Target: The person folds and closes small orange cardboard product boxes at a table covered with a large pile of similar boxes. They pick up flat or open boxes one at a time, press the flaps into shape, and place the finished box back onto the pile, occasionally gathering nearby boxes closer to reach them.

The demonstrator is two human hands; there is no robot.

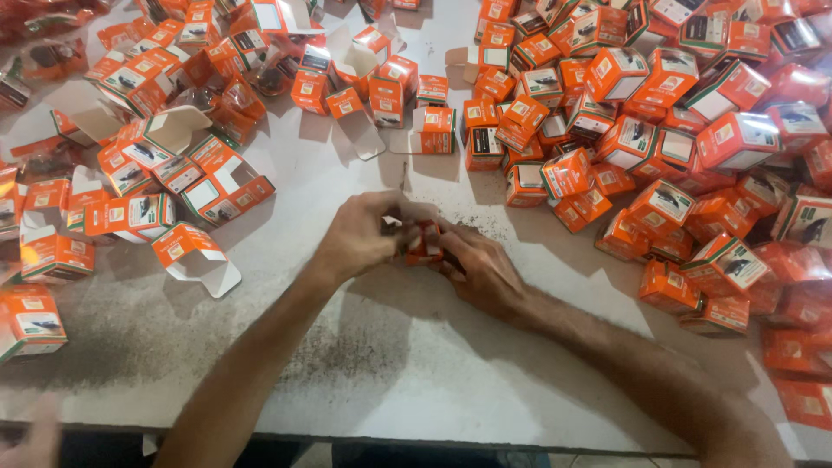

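My left hand (360, 238) and my right hand (477, 269) meet at the middle of a worn white table (399, 355). Together they grip one small orange carton (425, 244), mostly hidden by my fingers. Its flaps cannot be made out. Both forearms reach in from the near edge.
A large heap of closed orange cartons (659, 130) fills the right and far side. On the left lie open cartons with white flaps up (186, 251). One carton (30, 321) sits near the left edge. A blurred hand (30, 442) shows at the bottom left corner.
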